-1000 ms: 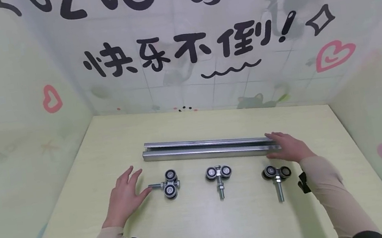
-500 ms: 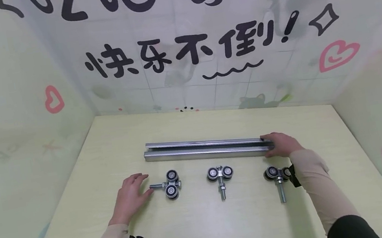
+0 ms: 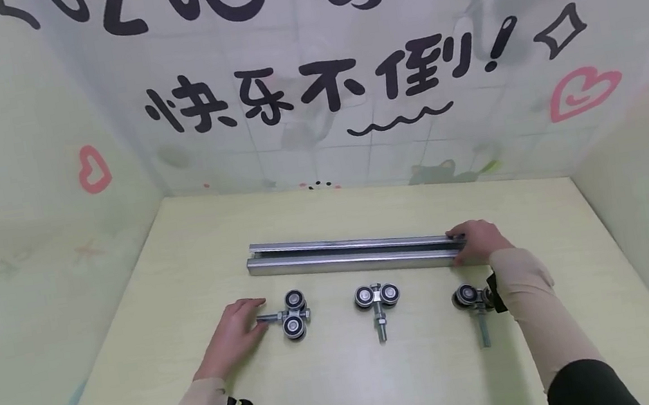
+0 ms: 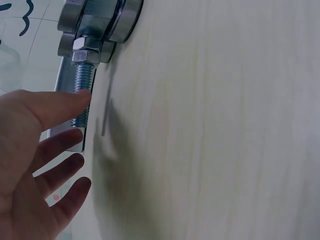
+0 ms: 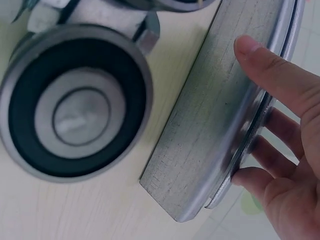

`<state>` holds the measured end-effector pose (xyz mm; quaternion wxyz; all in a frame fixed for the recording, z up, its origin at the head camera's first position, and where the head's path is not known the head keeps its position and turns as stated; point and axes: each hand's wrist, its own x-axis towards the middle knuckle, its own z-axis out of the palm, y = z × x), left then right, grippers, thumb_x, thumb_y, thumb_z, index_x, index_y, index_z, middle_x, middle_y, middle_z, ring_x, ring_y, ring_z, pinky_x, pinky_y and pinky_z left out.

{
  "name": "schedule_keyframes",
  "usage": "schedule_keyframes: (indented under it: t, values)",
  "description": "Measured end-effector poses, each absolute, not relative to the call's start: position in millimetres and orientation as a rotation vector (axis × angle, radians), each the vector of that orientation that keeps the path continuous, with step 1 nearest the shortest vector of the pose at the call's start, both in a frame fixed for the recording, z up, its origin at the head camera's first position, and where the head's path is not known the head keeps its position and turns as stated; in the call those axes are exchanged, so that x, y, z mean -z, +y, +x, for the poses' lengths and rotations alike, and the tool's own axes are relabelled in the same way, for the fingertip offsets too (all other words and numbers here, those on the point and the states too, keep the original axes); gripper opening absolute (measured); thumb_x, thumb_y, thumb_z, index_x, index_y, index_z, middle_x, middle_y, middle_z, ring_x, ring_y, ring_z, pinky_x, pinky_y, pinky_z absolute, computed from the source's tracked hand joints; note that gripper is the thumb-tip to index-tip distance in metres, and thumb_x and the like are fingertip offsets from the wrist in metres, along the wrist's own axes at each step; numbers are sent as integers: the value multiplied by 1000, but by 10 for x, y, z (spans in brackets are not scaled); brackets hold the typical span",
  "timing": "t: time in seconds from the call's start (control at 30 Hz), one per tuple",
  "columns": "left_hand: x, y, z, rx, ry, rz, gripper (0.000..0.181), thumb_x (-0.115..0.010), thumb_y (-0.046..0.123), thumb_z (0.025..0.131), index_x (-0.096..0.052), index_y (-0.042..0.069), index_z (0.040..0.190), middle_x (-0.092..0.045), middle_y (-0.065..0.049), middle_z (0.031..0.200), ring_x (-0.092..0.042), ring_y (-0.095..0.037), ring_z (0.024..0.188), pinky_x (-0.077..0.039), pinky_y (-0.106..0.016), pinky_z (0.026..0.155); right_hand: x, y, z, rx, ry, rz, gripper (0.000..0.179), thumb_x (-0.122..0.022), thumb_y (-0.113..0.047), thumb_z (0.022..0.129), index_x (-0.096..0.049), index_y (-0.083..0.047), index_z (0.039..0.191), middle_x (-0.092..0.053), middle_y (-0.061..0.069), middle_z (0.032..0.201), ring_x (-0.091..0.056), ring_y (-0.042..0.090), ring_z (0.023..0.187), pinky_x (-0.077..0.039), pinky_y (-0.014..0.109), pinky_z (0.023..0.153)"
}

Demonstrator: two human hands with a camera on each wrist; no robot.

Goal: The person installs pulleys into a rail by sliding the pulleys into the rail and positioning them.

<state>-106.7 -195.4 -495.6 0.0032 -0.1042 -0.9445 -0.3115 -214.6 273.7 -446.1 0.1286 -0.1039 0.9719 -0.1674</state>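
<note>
Right fingers [image 5: 274, 155] around metal rail [image 3: 352, 263]

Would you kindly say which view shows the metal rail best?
The head view: nearly the whole metal rail shows, the right hand covering only part of one end. The right wrist view shows that end close up; the left wrist view, only a strip behind the bolt.
</note>
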Motion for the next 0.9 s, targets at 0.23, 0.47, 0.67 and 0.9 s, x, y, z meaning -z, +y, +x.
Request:
schedule_keyframes:
  t: [0.23,0.47,0.67,0.9]
  values:
    - [4971,-1927,-1107,1022,-2950,-407,28,-66,5,78,-62,2,106,-63,-9,101,-56,-26,94,-47,-44,86,4442,2766,-2142,541,2812,-247,63,-82,-16,58,-60,-1,115,-54,26,118,-50,44,102,-42,53,88]
    - [4982,-1970,-1102,1087,-2929,-428,16,-65,-1,79,-65,5,93,-63,-4,91,-60,-20,86,-51,-38,79,4495,2741,-2158,567,2795,-241,65,-83,-16,57,-60,-2,116,-54,27,119,-51,43,103,-42,52,88]
    - [4983,-1986,-1096,1103,-2913,-413,16,-65,-2,78,-65,6,92,-63,-2,89,-60,-19,85,-51,-37,78,4506,2725,-2170,576,2799,-235,65,-83,-15,57,-60,-1,116,-53,26,121,-49,45,107,-41,53,91]
    - [4949,-2026,-1081,1101,-2903,-370,16,-65,-2,78,-65,5,92,-63,-4,91,-60,-21,87,-51,-38,80,4469,2708,-2150,580,2780,-200,64,-82,-14,58,-59,-1,116,-52,27,121,-49,45,106,-42,53,89]
